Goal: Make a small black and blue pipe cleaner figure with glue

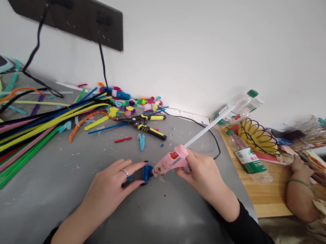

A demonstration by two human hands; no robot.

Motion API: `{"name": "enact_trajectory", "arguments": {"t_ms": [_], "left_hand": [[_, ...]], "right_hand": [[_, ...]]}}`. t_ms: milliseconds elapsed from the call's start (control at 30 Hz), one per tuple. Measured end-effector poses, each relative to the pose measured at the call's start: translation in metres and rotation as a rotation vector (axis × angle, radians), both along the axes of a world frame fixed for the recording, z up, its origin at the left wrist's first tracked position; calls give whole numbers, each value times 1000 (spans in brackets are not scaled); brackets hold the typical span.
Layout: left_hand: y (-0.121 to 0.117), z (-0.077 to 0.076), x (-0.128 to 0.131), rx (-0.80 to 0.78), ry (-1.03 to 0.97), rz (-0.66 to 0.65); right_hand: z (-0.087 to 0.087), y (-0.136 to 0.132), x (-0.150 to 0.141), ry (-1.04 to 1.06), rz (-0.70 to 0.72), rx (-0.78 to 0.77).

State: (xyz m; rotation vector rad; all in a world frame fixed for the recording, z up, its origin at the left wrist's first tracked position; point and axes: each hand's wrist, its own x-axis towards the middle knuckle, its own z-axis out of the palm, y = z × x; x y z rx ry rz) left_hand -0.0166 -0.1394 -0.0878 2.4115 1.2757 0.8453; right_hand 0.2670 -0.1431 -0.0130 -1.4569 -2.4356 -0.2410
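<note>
My right hand [202,167] is wrapped round a pink hot glue gun [170,162], with a long whitish glue stick [205,130] slanting up out of its back end. The gun's nozzle points left and meets, or nearly meets, a small piece of blue pipe cleaner [147,173]. My left hand [115,182] pinches that blue piece between thumb and fingertips, and a bit more blue shows within the curl of its fingers. A ring sits on one finger of this hand.
Wire strippers [149,125] with yellow-black handles lie beyond my hands. Bundled pipe cleaners [39,128] spread at left, with small fuzzy figures [130,105] by the wall. A plastic bottle [250,158], a black wire basket [258,137] and another person's arm [301,190] are at right.
</note>
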Motion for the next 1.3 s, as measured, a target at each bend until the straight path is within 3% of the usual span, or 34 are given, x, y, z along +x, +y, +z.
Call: {"name": "enact_trajectory", "arguments": {"t_ms": [400,700,1300], "left_hand": [[0,4,2,40,7,-5],[0,5,0,-73,9,3],[-1,7,2,41,36,-18]], "right_hand": [[-1,2,0,-21,-4,-25],[2,4,3,-37,-13,-29],[8,11,4,-79,-34,-10]]}}
